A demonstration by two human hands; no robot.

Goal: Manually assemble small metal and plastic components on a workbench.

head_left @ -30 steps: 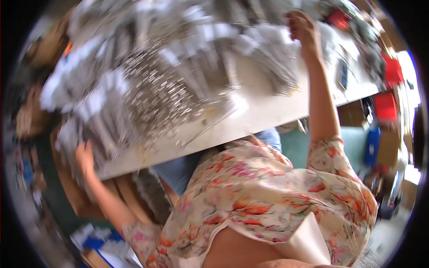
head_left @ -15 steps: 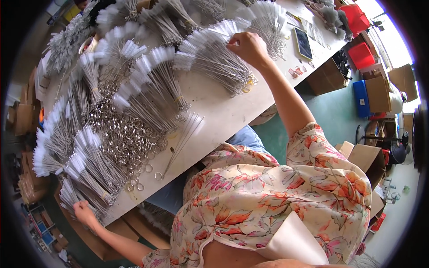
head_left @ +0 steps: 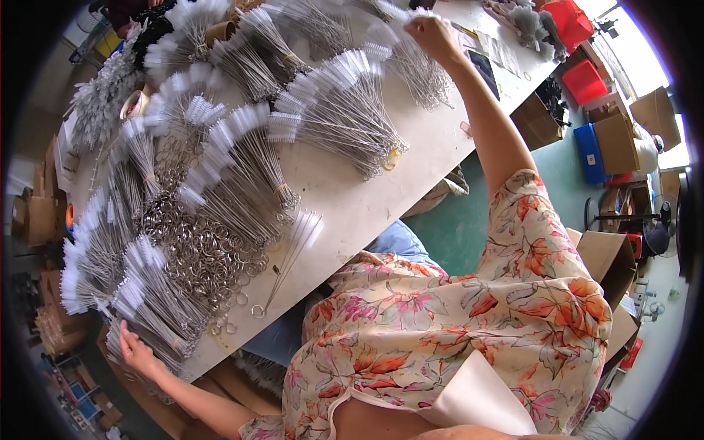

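Observation:
Wire cleaning brushes with white bristle heads and looped ends lie in fanned piles over the table. My right hand (head_left: 434, 37) is over the far right pile of brushes (head_left: 425, 70), its fingers curled together; what they hold, if anything, I cannot make out. My left hand (head_left: 139, 353), fingers stretched and apart, is at the near left table edge beside a brush bundle (head_left: 158, 293). A heap of metal rings (head_left: 216, 260) lies right of that bundle. Between my hands is a wide fan of brushes (head_left: 337, 110). A few loose brushes (head_left: 290, 253) lie near the front edge.
A phone (head_left: 482, 72), partly behind my right forearm, lies on the white table (head_left: 345, 202). Grey tinsel-like bundles (head_left: 103, 106) are at the far left. Cardboard boxes (head_left: 539, 121), a blue crate (head_left: 590, 154) and red bins (head_left: 584, 81) stand right of the table. Part of another person shows top left.
My right hand has moved up and right, from the wide brush fan to the far right pile. My left hand's fingers have opened out. The whole view has shifted slightly.

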